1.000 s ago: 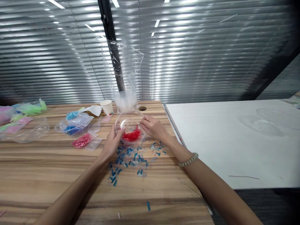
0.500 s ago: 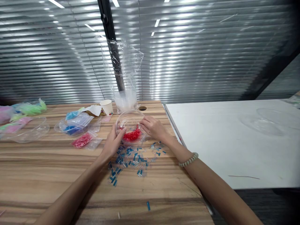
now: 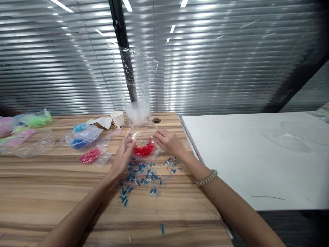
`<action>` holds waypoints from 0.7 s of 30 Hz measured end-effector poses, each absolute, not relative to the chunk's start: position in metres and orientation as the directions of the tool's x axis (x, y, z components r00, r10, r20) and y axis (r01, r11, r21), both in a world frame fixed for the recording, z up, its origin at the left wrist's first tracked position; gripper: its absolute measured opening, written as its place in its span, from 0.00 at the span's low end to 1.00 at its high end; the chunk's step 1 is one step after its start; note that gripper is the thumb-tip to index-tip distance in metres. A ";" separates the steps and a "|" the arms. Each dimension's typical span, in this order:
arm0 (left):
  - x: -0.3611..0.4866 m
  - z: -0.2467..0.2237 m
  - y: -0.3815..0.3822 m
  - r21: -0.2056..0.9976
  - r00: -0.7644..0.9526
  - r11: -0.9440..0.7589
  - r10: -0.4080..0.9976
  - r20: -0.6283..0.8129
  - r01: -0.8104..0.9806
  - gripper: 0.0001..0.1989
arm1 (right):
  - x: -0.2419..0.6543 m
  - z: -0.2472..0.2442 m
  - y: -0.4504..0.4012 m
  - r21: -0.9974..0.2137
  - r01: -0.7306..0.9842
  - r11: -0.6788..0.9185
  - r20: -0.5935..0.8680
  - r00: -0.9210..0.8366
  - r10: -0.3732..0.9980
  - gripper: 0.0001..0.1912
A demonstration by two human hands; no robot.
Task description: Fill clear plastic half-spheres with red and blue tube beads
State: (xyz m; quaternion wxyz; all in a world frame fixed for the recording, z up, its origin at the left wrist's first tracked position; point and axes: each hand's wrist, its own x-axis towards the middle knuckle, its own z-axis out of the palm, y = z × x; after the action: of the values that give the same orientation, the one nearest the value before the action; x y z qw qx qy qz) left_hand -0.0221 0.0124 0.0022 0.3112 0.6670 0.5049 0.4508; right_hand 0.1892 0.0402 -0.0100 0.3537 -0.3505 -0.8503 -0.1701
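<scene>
Between my hands a clear round plastic bowl (image 3: 140, 125) is tilted toward me, with a heap of small red pieces (image 3: 144, 150) gathered along its lower side. My left hand (image 3: 124, 154) grips the bowl's left rim, thumb on the inside. At the right rim, my right hand (image 3: 168, 141) has its fingers pressed together on the bowl's edge; whether they also pinch a small piece is hidden. Blue and clear short tube-like pieces (image 3: 147, 175) lie scattered on the wooden table just below the bowl.
Left of the bowl lie a bag of pinkish-red pieces (image 3: 89, 155) and a clear dish (image 3: 66, 142) with blue bags. A paper cup (image 3: 117, 119) and a bag of clear plastic cups (image 3: 138, 110) stand behind. Clear lids (image 3: 288, 139) rest on the white table (image 3: 231, 164).
The bowl looks slightly more tilted, and the red pieces sit a little further left in it. Both hands stay at its rim. The whole view has shifted slightly.
</scene>
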 end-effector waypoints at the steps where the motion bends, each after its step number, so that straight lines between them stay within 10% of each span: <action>1: -0.021 0.004 0.011 0.875 0.077 -0.297 0.954 0.290 0.382 0.29 | 0.189 -0.010 0.040 0.045 0.716 0.696 0.726 -0.502 0.470 0.09; 21: -0.018 -0.002 0.006 0.873 -0.007 -0.370 0.920 0.392 0.318 0.27 | 0.185 0.000 0.026 0.469 0.636 0.612 0.727 -0.672 0.142 0.13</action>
State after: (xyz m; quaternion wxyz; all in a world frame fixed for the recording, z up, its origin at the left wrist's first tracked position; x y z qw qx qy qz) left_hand -0.0177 0.0057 -0.0021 0.2889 0.6428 0.4813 0.5213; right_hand 0.1852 0.0262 -0.0003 0.3310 -0.2330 -0.8346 -0.3736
